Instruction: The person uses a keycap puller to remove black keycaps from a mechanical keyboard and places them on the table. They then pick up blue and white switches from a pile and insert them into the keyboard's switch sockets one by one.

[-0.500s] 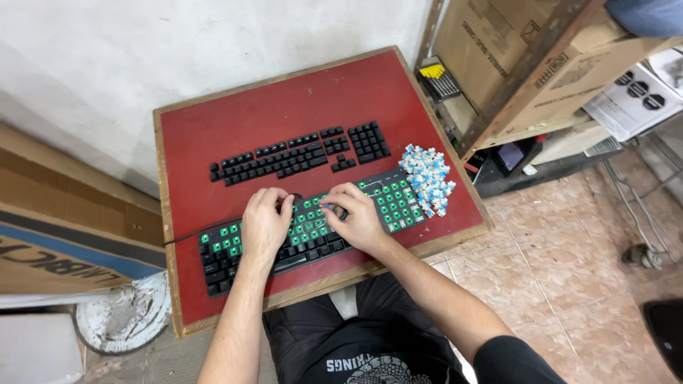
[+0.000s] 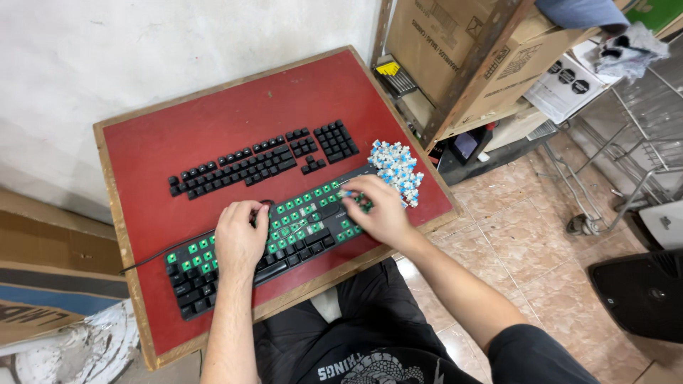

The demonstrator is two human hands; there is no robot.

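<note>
A black keyboard point(image 2: 213, 281) with a green switch plate lies near the front of the red table point(image 2: 213, 128); most of its keycaps are off. My left hand point(image 2: 240, 238) rests on the middle of the keyboard, fingers curled over its upper edge. My right hand point(image 2: 377, 212) is over the keyboard's right part, its fingertips pinching a small pale switch point(image 2: 342, 192). A pile of blue-and-white switches point(image 2: 395, 169) lies just right of that hand. The removed black keycaps point(image 2: 263, 160) are laid out in rows behind the keyboard.
Cardboard boxes point(image 2: 455, 43) and a metal shelf frame stand close to the table's right edge. More cardboard point(image 2: 35, 284) leans at the left. A white wall is behind the table. A tiled floor point(image 2: 526, 235) and a black object point(image 2: 644, 291) are at the right.
My right hand has moved from beside the left hand toward the keyboard's right end, nearer the switch pile. The left hand stays on the keyboard.
</note>
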